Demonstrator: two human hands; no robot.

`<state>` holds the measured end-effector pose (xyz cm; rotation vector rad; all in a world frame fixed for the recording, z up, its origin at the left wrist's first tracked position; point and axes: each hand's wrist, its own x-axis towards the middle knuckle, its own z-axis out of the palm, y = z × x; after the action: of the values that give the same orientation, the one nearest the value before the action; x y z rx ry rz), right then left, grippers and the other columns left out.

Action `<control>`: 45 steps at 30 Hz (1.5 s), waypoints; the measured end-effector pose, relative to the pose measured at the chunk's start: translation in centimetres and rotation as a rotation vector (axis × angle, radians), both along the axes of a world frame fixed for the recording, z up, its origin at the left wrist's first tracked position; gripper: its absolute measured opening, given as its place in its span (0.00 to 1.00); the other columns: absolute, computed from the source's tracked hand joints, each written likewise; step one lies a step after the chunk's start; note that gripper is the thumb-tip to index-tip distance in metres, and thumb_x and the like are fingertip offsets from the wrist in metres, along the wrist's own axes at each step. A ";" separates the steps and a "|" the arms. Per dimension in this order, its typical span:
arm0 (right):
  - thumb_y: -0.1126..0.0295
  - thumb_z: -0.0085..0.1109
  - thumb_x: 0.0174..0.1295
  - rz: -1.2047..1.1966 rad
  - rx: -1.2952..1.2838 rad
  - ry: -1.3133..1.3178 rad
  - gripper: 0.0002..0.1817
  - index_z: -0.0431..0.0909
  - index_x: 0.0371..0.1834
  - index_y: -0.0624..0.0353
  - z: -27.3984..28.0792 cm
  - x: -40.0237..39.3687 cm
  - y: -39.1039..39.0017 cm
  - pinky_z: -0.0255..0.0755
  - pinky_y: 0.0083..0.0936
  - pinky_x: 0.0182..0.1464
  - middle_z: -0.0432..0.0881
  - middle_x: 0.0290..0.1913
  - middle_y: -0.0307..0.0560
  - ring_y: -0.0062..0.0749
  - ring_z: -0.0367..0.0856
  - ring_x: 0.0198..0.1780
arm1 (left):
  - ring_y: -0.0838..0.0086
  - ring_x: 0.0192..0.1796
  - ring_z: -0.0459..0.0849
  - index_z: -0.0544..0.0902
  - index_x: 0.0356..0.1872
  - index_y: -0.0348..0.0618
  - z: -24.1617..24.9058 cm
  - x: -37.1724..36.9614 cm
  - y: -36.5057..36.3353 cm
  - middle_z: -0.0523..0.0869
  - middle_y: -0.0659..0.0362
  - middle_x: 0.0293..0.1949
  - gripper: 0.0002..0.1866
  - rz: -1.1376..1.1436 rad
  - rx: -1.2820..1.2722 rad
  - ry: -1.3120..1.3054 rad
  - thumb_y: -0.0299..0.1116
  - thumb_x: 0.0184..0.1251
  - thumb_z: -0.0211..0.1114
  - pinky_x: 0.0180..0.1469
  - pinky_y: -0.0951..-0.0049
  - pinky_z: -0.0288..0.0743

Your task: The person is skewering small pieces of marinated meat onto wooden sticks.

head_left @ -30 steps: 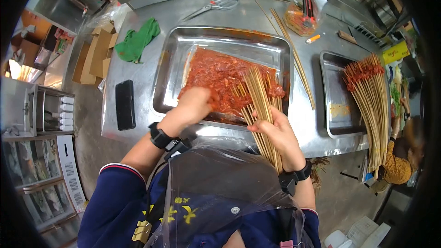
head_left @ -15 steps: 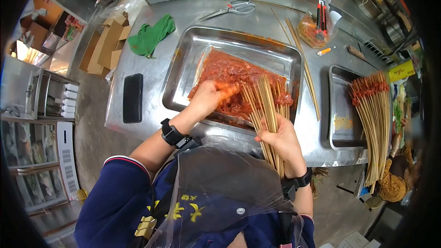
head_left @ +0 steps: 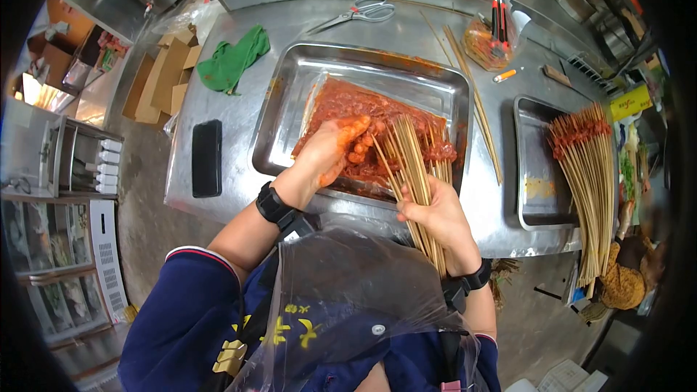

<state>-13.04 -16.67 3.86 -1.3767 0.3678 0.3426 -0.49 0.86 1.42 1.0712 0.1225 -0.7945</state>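
My right hand (head_left: 439, 218) is closed around a bundle of bamboo skewers (head_left: 412, 156), whose upper ends lean over the steel tray (head_left: 290, 72). Red marinated meat (head_left: 356, 101) lies in that tray on a clear sheet or inner container. Several skewers in the bundle carry red meat near their tips, beside the tray's right end. My left hand (head_left: 330, 149), smeared with red sauce, is over the meat, just left of the skewer tips. Its fingers are curled in; whatever is between them is hidden among the red meat.
On the right, a second steel tray (head_left: 537, 203) holds a pile of meat-loaded skewers (head_left: 584, 181). Loose skewers (head_left: 479, 116), scissors (head_left: 356, 13), a green cloth (head_left: 234, 59), a phone (head_left: 207, 158), an orange marker (head_left: 504, 75) and a container with cutters (head_left: 490, 40) lie around the table.
My left hand has turned and curled its fingers, drawing back slightly left from the skewer tips. My right hand keeps its hold on the bundle. The whole view has shifted slightly.
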 end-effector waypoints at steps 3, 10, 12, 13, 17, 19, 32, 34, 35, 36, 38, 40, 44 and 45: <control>0.82 0.59 0.48 0.000 0.001 -0.022 0.10 0.72 0.34 0.65 0.0 0.3 -0.2 0.75 0.20 0.33 0.73 0.28 0.38 0.21 0.75 0.30 | 0.82 0.25 0.74 0.81 0.40 0.35 0.2 0.1 -0.3 0.79 0.63 0.25 0.13 -0.006 0.020 -0.055 0.36 0.68 0.55 0.26 0.83 0.67; 0.81 0.58 0.51 -0.007 0.007 -0.037 0.10 0.72 0.36 0.64 -0.6 0.0 -0.4 0.74 0.18 0.32 0.74 0.29 0.39 0.21 0.77 0.29 | 0.83 0.25 0.73 0.80 0.41 0.34 0.5 -1.2 -0.6 0.79 0.63 0.26 0.13 0.060 0.017 0.009 0.35 0.68 0.56 0.25 0.85 0.65; 0.81 0.59 0.52 -0.019 0.004 -0.043 0.10 0.72 0.37 0.64 -0.6 -0.1 -0.4 0.74 0.18 0.32 0.74 0.29 0.39 0.21 0.77 0.28 | 0.84 0.24 0.71 0.81 0.41 0.34 1.2 -2.0 -1.1 0.78 0.64 0.25 0.13 0.091 0.025 0.079 0.35 0.68 0.56 0.25 0.84 0.64; 0.81 0.59 0.52 -0.024 0.009 -0.035 0.09 0.72 0.36 0.64 -0.5 -0.1 -0.4 0.74 0.18 0.32 0.74 0.29 0.39 0.21 0.77 0.28 | 0.83 0.25 0.73 0.80 0.42 0.33 0.7 -2.0 -0.9 0.79 0.63 0.26 0.13 0.032 -0.006 0.071 0.34 0.67 0.57 0.25 0.85 0.66; 0.80 0.59 0.51 -0.039 0.000 0.024 0.09 0.71 0.35 0.65 0.6 0.0 -0.2 0.75 0.18 0.31 0.74 0.28 0.39 0.20 0.76 0.28 | 0.84 0.24 0.73 0.80 0.42 0.34 -0.2 -2.3 -0.1 0.79 0.64 0.26 0.14 -0.126 0.012 0.052 0.36 0.65 0.59 0.25 0.85 0.66; 0.79 0.60 0.51 -0.044 -0.016 0.036 0.08 0.72 0.34 0.64 0.4 -0.1 -0.3 0.73 0.19 0.31 0.75 0.26 0.39 0.19 0.77 0.29 | 0.85 0.23 0.69 0.82 0.40 0.36 -0.1 -2.9 -0.8 0.77 0.66 0.23 0.13 -0.185 0.081 0.061 0.37 0.65 0.61 0.23 0.85 0.60; 0.75 0.48 0.60 0.013 0.129 -0.003 0.13 0.69 0.47 0.66 0.5 -0.3 -0.8 0.77 0.21 0.36 0.79 0.39 0.49 0.29 0.81 0.36 | 0.84 0.24 0.70 0.79 0.34 0.39 -1.8 -2.2 -2.3 0.79 0.62 0.26 0.08 -0.118 0.151 -0.064 0.33 0.65 0.59 0.23 0.84 0.63; 0.76 0.44 0.60 -0.029 0.184 -0.025 0.14 0.67 0.49 0.67 0.1 -0.5 -0.8 0.78 0.24 0.40 0.78 0.41 0.53 0.34 0.82 0.41 | 0.84 0.25 0.71 0.79 0.36 0.38 -1.9 -1.9 -1.4 0.80 0.61 0.28 0.09 -0.076 0.190 -0.147 0.33 0.65 0.58 0.24 0.84 0.64; 0.76 0.43 0.60 -0.034 0.174 -0.021 0.15 0.66 0.51 0.67 0.1 -0.6 -0.8 0.78 0.24 0.41 0.78 0.41 0.54 0.34 0.82 0.41 | 0.84 0.25 0.71 0.80 0.38 0.37 -1.8 -1.2 -0.9 0.80 0.61 0.29 0.09 -0.061 0.234 -0.217 0.33 0.66 0.58 0.25 0.83 0.65; 0.77 0.42 0.59 -0.039 0.161 -0.026 0.17 0.65 0.52 0.68 0.2 -0.4 -1.0 0.78 0.25 0.42 0.78 0.42 0.55 0.35 0.82 0.42 | 0.84 0.26 0.72 0.80 0.39 0.37 -1.6 -0.5 -0.3 0.81 0.60 0.30 0.10 -0.046 0.275 -0.295 0.33 0.66 0.58 0.26 0.83 0.66; 0.76 0.42 0.60 -0.026 0.170 -0.020 0.17 0.65 0.53 0.68 0.2 -0.4 -1.0 0.78 0.25 0.43 0.77 0.42 0.54 0.35 0.82 0.42 | 0.81 0.31 0.77 0.80 0.42 0.36 -1.7 0.9 1.5 0.82 0.60 0.33 0.09 0.008 0.373 -0.393 0.29 0.65 0.57 0.33 0.82 0.71; 0.77 0.42 0.61 -0.026 0.154 -0.010 0.17 0.64 0.54 0.69 0.4 -0.1 -0.8 0.78 0.25 0.43 0.77 0.42 0.54 0.35 0.82 0.42 | 0.79 0.34 0.79 0.79 0.43 0.35 -3.2 2.3 3.6 0.82 0.60 0.35 0.09 0.037 0.487 -0.592 0.23 0.63 0.56 0.36 0.82 0.73; 0.77 0.42 0.61 -0.030 0.103 -0.003 0.18 0.64 0.55 0.70 0.6 -0.2 -0.5 0.78 0.24 0.43 0.77 0.42 0.53 0.34 0.82 0.42 | 0.70 0.37 0.82 0.82 0.40 0.37 -2.7 2.1 3.9 0.84 0.52 0.36 0.10 -0.228 1.042 -0.953 0.22 0.59 0.58 0.41 0.77 0.74; 0.77 0.42 0.61 -0.033 0.105 0.001 0.18 0.64 0.55 0.70 0.6 -0.3 -0.5 0.78 0.24 0.43 0.77 0.42 0.53 0.34 0.82 0.42 | 0.61 0.40 0.82 0.82 0.41 0.39 -2.6 1.6 3.3 0.83 0.46 0.37 0.11 -0.224 1.136 -1.006 0.23 0.56 0.59 0.44 0.72 0.74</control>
<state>-13.30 -17.13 4.43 -1.2664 0.3680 0.3311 1.07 4.12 -1.18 2.4809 -0.4707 -0.2378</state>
